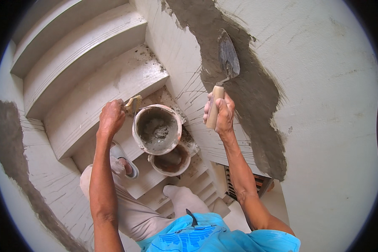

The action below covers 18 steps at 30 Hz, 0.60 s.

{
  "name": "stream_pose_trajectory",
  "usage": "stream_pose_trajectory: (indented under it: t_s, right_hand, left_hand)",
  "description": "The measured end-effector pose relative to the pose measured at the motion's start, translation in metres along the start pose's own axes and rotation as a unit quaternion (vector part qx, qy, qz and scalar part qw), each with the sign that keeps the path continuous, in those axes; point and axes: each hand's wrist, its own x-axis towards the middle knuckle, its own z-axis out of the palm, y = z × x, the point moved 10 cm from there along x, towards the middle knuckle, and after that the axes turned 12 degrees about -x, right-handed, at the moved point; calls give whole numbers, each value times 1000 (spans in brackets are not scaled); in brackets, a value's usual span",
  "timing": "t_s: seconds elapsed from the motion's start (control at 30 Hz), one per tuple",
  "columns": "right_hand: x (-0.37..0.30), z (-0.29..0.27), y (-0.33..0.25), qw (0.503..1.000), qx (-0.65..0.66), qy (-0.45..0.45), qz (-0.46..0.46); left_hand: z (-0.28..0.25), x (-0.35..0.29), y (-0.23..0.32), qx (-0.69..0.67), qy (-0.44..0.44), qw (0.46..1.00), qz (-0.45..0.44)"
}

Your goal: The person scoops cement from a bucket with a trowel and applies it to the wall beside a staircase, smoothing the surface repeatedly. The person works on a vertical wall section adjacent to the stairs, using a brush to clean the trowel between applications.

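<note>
My right hand [219,111] is closed round the wooden handle of a pointed trowel [229,53]. Its grey-smeared blade points up, in front of a broad band of wet grey mortar [248,94] on the right wall; whether it touches is hard to tell. My left hand [112,117] is closed on a small tan, brush-like tool [132,103], its end beside the rim of a pale bucket [143,145]. Grey mix lies inside that bucket. Partly hidden below it is a second bucket [171,173] with some grey-brown stuff in it.
Curved pale stairs [107,77] rise at the upper left, and more steps [203,185] drop away below the buckets. Another mortar band [10,136] runs down the left wall. A dark slatted object [231,185] stands near my right forearm. My sandalled foot [126,161] is on a step.
</note>
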Motion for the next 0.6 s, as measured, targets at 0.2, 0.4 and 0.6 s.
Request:
stream_pose_trajectory:
  t_s: [0.2, 0.4, 0.6]
  right_hand:
    - [-14, -22, 4, 999, 46, 23, -18]
    - [-20, -13, 3, 999, 29, -3, -17]
    - [12, -9, -8, 1000, 16, -4, -18]
  left_hand:
    - [-8, -3, -1, -15, 24, 999, 16]
    - [-11, -2, -6, 11, 18, 1000, -1]
    - [-8, -3, 9, -6, 16, 1000, 8]
